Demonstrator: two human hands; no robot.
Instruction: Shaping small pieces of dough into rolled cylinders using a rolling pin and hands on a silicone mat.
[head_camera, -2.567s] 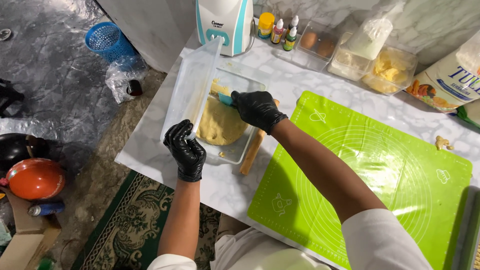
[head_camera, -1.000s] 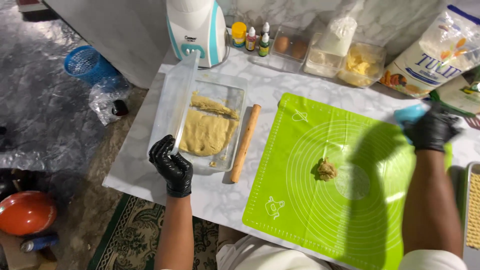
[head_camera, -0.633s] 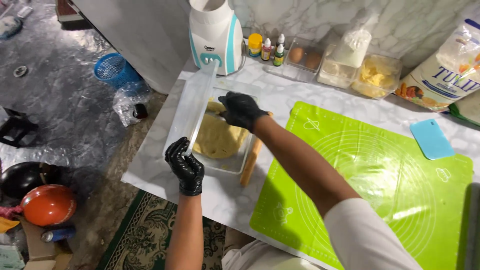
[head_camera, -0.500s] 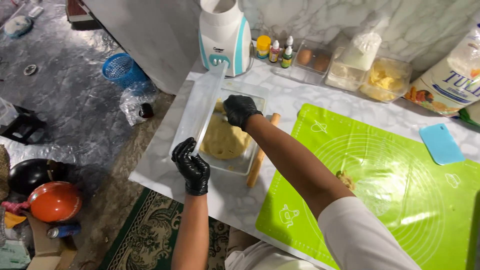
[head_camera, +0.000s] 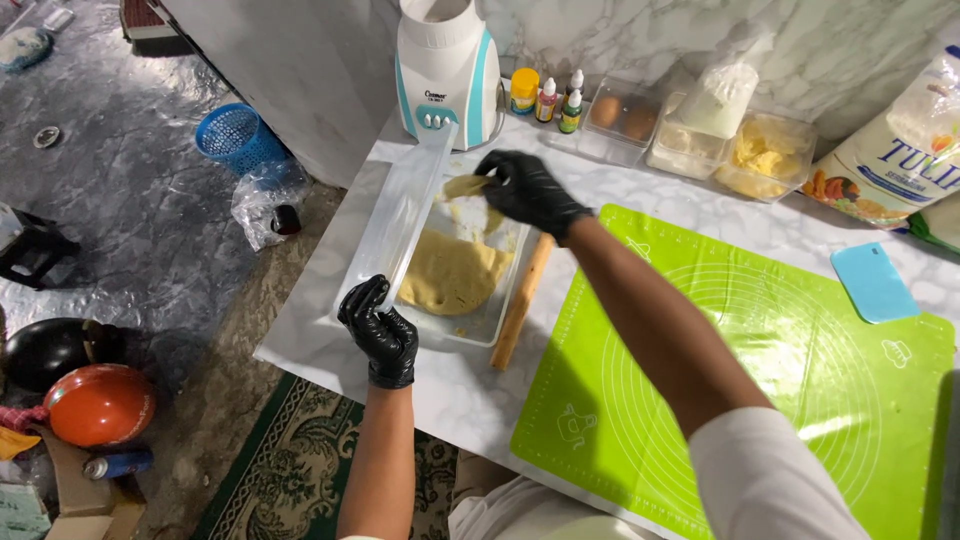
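Observation:
My left hand (head_camera: 378, 331), in a black glove, holds the clear lid (head_camera: 400, 210) of a rectangular plastic container (head_camera: 478, 325), tilted up along the container's left side. Yellow dough (head_camera: 450, 272) lies inside the container. My right hand (head_camera: 527, 190), also in a black glove, pinches a torn piece of dough (head_camera: 466, 187) and lifts it above the far end of the container. A wooden rolling pin (head_camera: 520, 302) lies just right of the container, at the edge of a green silicone mat (head_camera: 760, 370).
A light blue scraper (head_camera: 873, 283) rests at the mat's far right. Along the back wall stand a white and teal mixer (head_camera: 446, 62), small colouring bottles (head_camera: 558, 98), eggs in a tray (head_camera: 620, 112), tubs of butter (head_camera: 763, 157) and a flour bag (head_camera: 905, 140). The counter edge drops to the floor at left.
My right hand left the scraper on the mat's far right, came back to the container and pulled a piece of dough upward. My left hand kept holding the lid.

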